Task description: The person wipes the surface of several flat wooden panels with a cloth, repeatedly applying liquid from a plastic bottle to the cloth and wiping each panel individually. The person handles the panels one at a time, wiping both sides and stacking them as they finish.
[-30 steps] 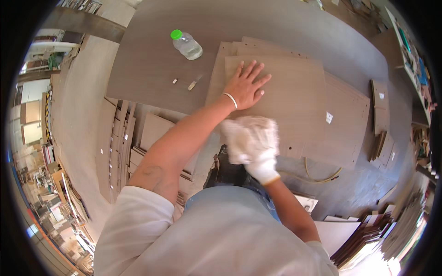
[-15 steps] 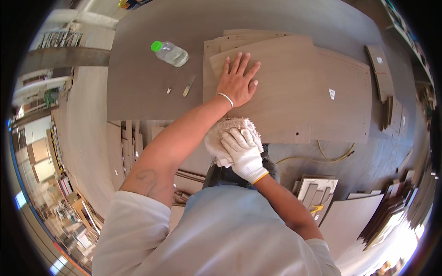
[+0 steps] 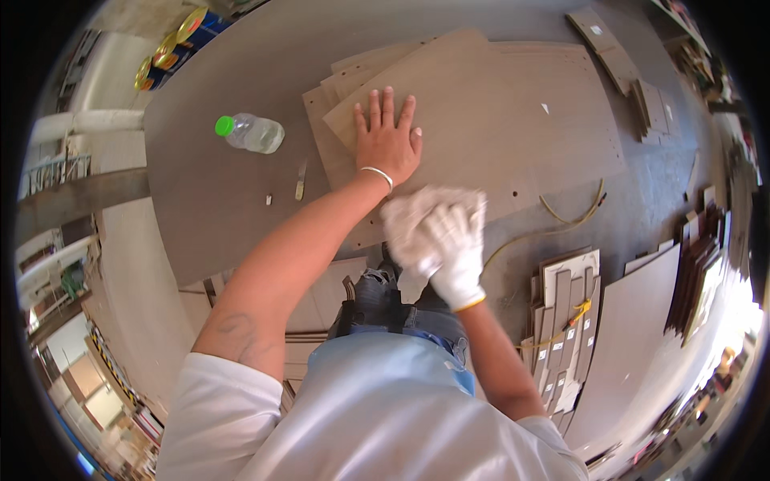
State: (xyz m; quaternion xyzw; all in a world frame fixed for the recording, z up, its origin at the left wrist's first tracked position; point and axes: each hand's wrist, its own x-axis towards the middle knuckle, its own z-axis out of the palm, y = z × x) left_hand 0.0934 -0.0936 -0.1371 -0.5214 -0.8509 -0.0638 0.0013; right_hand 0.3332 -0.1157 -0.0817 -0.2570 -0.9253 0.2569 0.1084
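Note:
My bare left hand (image 3: 387, 144) lies flat, fingers spread, on the topmost of several thin brown boards (image 3: 465, 104) stacked askew on the table. A silver bangle is on its wrist. In a white knitted glove, my right hand (image 3: 455, 252) grips a wadded pale cloth (image 3: 413, 224) at the near edge of the boards; both are somewhat blurred. The cloth overlaps the edge of the board, and whether it touches the surface is hard to tell. A clear bottle (image 3: 261, 135) with a green cap lies on its side to the left. Nearer are a small knife (image 3: 301, 182) and a tiny pale piece (image 3: 269, 200).
Several cans (image 3: 199, 28) stand past the table's far left edge. Narrow board strips (image 3: 605, 50) lie at the far right. A yellow hose (image 3: 521, 238) runs over the floor on the right, near stacked panels (image 3: 565, 329) and a large leaning sheet (image 3: 626, 329).
The view has shifted and turned. My right hand has moved the cloth rightward, away from my body, to the boards' near edge. My left hand stays flat on the top board.

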